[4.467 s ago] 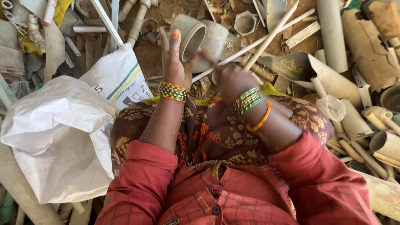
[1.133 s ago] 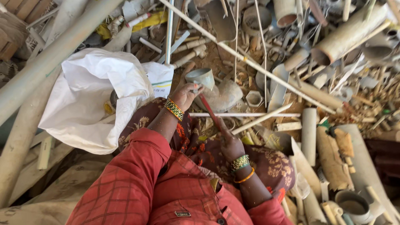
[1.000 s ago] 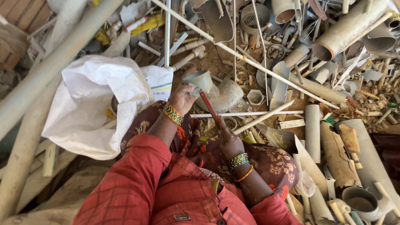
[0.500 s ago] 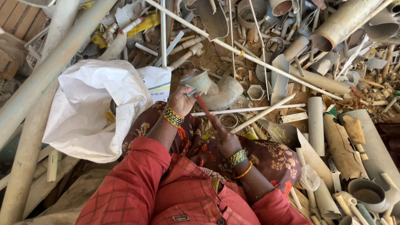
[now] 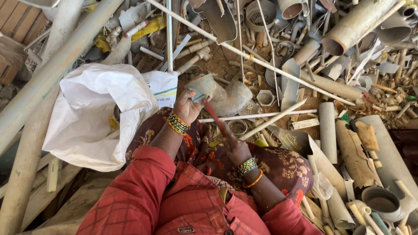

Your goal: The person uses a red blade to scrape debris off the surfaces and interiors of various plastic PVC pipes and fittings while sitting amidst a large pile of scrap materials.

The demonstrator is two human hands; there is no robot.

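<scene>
Sleeves and lap: red checked sleeves frame the bottom of the view; below the hands lies a patterned brown skirt (image 5: 283,167).
Right hand: the right hand (image 5: 235,146), with green and orange bangles at the wrist, is closed around the lower end of a thin red rod (image 5: 214,116).
Rod axis: the rod's long axis slants up and to the left from the right hand toward the left hand, and its upper tip meets the pipe piece.
Left hand: the left hand (image 5: 187,106), beaded bangles at the wrist, grips a short greyish pipe piece (image 5: 201,87) from below, thumb on its near face.
Where the piece lies: it is held above the lap, just beyond the left hand and up-left of the right; the left hand is the nearer one.
Beside the left arm: a white plastic sack (image 5: 93,115), open and slumped, touches the skirt's edge.
Just beyond the piece: a grey pipe elbow (image 5: 235,98) rests on the ground, close behind the held piece.
Further out: long pale pipes (image 5: 52,74) run along the left, a thin white rod (image 5: 244,50) crosses diagonally, and cut pipe scraps (image 5: 344,91) cover the dirt to the right.
</scene>
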